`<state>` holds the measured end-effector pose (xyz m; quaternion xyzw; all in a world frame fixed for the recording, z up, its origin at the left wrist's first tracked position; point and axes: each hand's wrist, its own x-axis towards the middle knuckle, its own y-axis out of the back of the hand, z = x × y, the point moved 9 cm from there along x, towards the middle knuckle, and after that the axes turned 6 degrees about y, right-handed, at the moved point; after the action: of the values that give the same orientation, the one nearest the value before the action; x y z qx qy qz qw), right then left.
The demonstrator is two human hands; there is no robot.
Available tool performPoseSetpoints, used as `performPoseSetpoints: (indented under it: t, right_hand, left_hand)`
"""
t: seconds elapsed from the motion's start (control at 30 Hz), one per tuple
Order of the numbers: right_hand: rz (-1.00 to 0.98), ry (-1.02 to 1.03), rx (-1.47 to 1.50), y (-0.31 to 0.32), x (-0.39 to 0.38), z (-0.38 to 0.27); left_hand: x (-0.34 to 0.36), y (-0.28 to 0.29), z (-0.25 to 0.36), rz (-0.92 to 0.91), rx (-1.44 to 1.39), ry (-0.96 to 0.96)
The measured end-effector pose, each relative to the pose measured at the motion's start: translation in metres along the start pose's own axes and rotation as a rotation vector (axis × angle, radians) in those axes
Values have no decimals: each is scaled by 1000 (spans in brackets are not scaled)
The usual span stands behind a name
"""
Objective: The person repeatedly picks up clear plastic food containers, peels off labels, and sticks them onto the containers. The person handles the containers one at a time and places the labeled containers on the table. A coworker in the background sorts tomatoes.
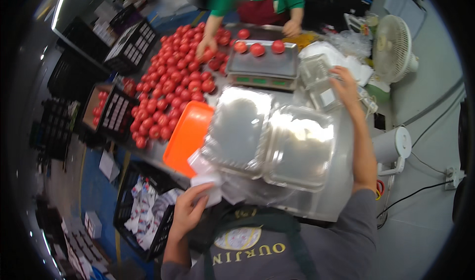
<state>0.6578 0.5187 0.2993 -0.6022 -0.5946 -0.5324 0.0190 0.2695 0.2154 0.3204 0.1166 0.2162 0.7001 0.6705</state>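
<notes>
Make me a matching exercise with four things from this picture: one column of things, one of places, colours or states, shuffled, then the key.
Things
1. Left hand
2. Right hand
3. Tray
4. Scale

Places, colours or states
A. Bears red tomatoes on its top
B. Holds a white piece of material
C. Orange, beside the large clear containers
D. At the small clear boxes, near the fan

Pairs: 1-B, 2-D, 3-C, 4-A
</notes>
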Motion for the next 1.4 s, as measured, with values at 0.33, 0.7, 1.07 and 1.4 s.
performPoseSetpoints:
  t: [0.33, 0.7, 1.07, 1.4]
  right_hand:
    - [-171, 290, 572, -21, -80, -374]
    - [293, -263, 879, -149, -103, -379]
    - [366, -12, 613, -132, -96, -399]
    - [175, 556, 930, -10, -106, -449]
  left_hand:
    - [30, 27, 10, -324, -512, -41]
    - [55, 67, -6, -317, -394, -157]
    - [62, 65, -7, -379, -543, -159]
    - [82, 58, -9, -280, -627, -105]
